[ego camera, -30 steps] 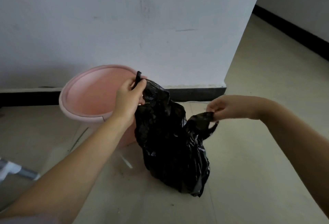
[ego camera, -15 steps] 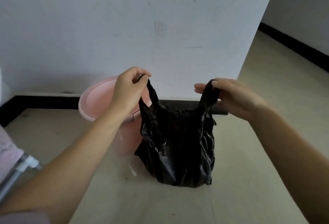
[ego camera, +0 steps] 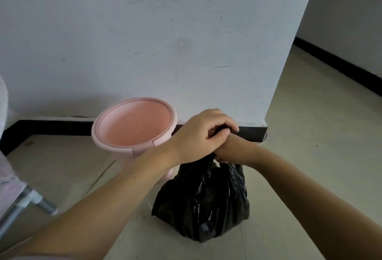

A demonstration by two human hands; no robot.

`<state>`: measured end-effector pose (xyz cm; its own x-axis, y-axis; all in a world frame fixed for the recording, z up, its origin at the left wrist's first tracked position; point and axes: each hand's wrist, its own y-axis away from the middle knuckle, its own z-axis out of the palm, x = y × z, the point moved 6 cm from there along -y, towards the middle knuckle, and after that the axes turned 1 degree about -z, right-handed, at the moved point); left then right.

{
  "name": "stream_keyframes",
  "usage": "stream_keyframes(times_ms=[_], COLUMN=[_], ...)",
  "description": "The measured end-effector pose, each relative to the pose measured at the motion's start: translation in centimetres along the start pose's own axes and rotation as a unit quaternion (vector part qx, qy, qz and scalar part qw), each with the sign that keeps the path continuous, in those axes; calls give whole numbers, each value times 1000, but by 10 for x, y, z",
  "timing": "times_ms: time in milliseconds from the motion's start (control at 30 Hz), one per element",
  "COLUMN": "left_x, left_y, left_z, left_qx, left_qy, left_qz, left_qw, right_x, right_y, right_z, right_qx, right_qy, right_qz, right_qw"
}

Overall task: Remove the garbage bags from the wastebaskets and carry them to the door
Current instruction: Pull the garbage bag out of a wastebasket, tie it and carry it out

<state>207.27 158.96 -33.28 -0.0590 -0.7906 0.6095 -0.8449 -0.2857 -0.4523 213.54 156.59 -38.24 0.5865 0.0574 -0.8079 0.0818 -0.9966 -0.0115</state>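
The crumpled black plastic garbage bag (ego camera: 203, 204) is already out of the round pink plastic wastebasket (ego camera: 135, 125); it rests on the pale tiled floor (ego camera: 310, 166) in the lower centre of the frame, just to the right of the wastebasket and touching or nearly touching its base. The wastebasket stands unlined in the centre, against the white wall (ego camera: 144, 32) and its black skirting.

The step in hand looks like closing the bag's mouth: both hands meet directly above it, gathering the 2 handles together. The left hand (ego camera: 198, 138) lies on top, its fingers (ego camera: 223, 121) curled tightly over a dark bunch of plastic. The right hand (ego camera: 231, 150) sits beneath and partly behind it, mostly hidden by the left; it appears to grip the gathered neck of the bag, though how its fingers lie cannot be told.

Next, in my judgement, the handles need knotting or bunching into 1 firm hold, after which the bag can be lifted clear of the floor and carried away, probably along the passage at the right edge. The thin film may tear if pulled hard.

A metal chair leg (ego camera: 37, 204) shows at the lower left.
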Motion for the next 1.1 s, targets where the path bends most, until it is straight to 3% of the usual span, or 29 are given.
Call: stream_keyframes(times_ms=[100, 167, 233, 367, 567, 667, 733, 800, 867, 933, 1033, 1100], left_x=[-31, -45, -50, -57, -72, -69, -71, -77, -83, -83, -81, -88], left_y=[5, 12, 20, 19, 18, 21, 24, 25, 27, 36, 52, 55], left_z=[-13, -10, 3, 1, -4, -15, -22, -20, 1, 34, 76, 83], left_qx=[72, 28, -18, 62, 31, 108, 178, 196, 115, -15, -150, -113], left_qy=[101, 64, 6, -20, -121, -164, -122, 4, 208, 316, 280, 269], left_qz=[-121, -154, -142, -154, -173, -173, -186, -233, -295, -310, -263, -276], left_qw=[985, 986, 990, 986, 977, 965, 958, 952, 925, 897, 911, 916], right_x=[19, 32, 35, 31, 27, 36, 42, 45, 48, 53, 62, 64], right_y=[2, 4, 4, 2, 3, 5, 7, 8, 4, 0, -1, 0], right_z=[-19, -28, -26, -10, -14, -15, -10, -1, 2, -1, -6, -4], right_qx=[95, 114, 92, 34, 40, 43, 10, -24, -3, 60, 103, 70], right_qy=[-112, -153, -167, -167, -132, -114, -97, -120, -187, -240, -322, -391], right_qz=[108, 147, 142, 132, 91, 100, 112, 129, 134, 133, 151, 155], right_qw=[983, 971, 971, 977, 986, 987, 989, 984, 973, 960, 929, 905])
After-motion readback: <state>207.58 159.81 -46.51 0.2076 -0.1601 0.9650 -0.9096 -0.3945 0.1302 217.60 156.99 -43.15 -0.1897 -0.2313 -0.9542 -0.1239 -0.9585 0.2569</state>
